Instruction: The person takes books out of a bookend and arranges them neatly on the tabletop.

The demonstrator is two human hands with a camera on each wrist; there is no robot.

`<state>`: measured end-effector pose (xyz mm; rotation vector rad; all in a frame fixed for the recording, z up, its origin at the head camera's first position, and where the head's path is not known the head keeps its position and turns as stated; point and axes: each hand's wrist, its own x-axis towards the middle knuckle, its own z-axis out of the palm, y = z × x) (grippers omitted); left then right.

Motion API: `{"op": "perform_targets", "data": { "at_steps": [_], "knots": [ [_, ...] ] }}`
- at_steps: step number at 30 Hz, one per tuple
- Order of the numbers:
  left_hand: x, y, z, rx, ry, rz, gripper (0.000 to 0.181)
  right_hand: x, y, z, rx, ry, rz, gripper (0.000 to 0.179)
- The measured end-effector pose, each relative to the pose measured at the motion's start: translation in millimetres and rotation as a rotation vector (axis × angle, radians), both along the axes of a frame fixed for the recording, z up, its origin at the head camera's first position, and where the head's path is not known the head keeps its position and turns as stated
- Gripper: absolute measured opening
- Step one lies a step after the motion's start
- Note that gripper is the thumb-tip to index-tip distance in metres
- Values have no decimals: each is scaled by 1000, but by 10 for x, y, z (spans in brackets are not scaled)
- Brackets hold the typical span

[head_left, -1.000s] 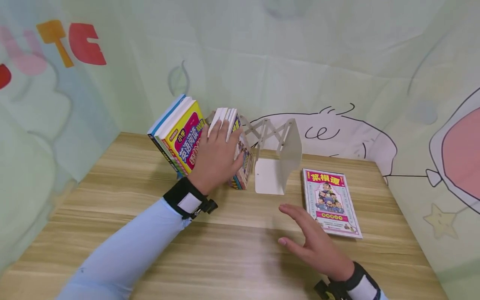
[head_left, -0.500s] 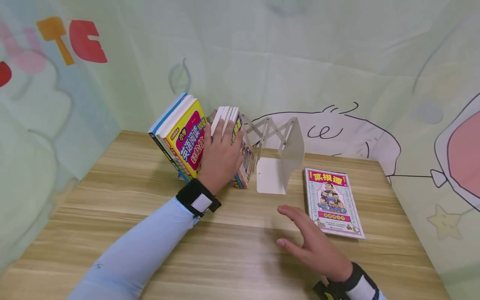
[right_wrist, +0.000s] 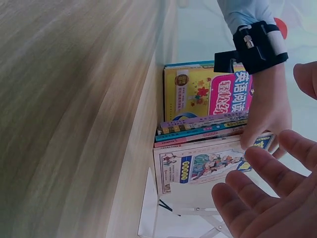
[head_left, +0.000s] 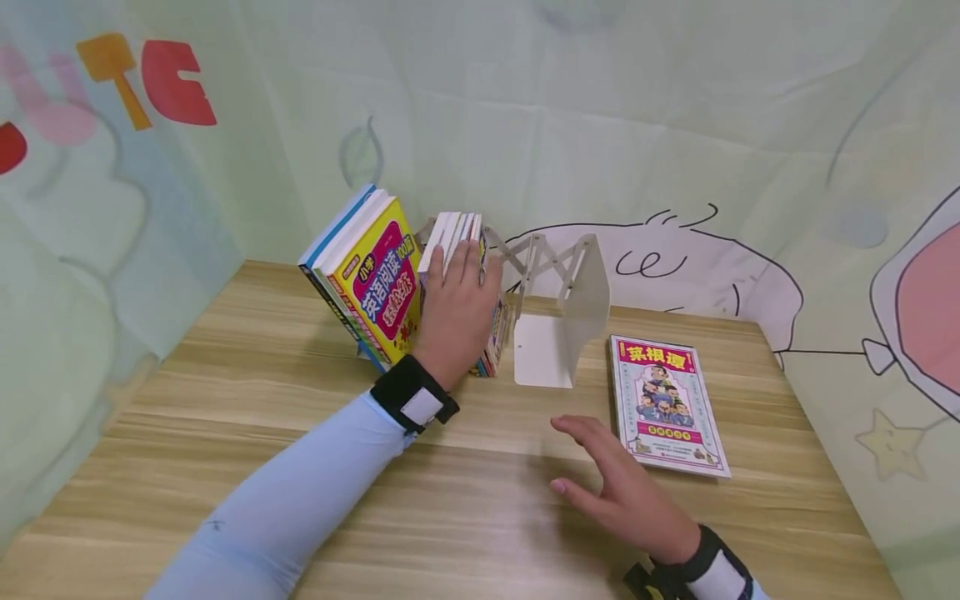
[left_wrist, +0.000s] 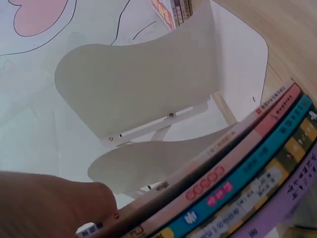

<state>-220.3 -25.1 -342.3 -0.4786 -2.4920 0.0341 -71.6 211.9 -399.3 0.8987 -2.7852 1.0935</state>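
Note:
In the head view, my left hand [head_left: 457, 321] grips a row of thin books [head_left: 448, 242] standing in the expandable bookend [head_left: 585, 292]. My thumb [right_wrist: 252, 136] lies against the cover of the end book, and the other fingers reach over the tops; some fingertips are hidden. Their coloured spines [left_wrist: 242, 171] show in the left wrist view. Left of them, larger yellow-covered books [head_left: 390, 283] lean to the left. My right hand [head_left: 630, 496] hovers above the table, fingers apart, holding nothing. Beside it a pink-and-white book [head_left: 667, 404] lies flat, cover up.
The wood-grain table [head_left: 420, 517] carries everything. A white base plate [head_left: 542, 350] of the bookend lies to the right of the thin books. A printed cloth backdrop [head_left: 637, 150] hangs close behind and on both sides.
My left hand has shifted right along with the tops of the thin books, which now stand more upright and away from the yellow-covered books. My right hand has barely moved.

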Motion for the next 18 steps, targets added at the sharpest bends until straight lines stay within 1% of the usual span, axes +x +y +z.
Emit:
{"op": "perform_targets", "data": {
  "at_steps": [2,6,9,13,18],
  "knots": [
    [0,33,-12,7,13,-28,51,1,7,-9,7,5,0,64],
    [3,88,-41,28,45,-91,37,-2,23,-29,13,10,11,64],
    [18,124,-57,46,55,-127,28,-5,31,-38,17,15,24,63],
    [77,156,-81,60,52,-141,27,-3,35,-40,20,11,26,62],
    [142,179,-114,24,85,-114,31,6,49,-38,25,16,10,59]
  ]
}}
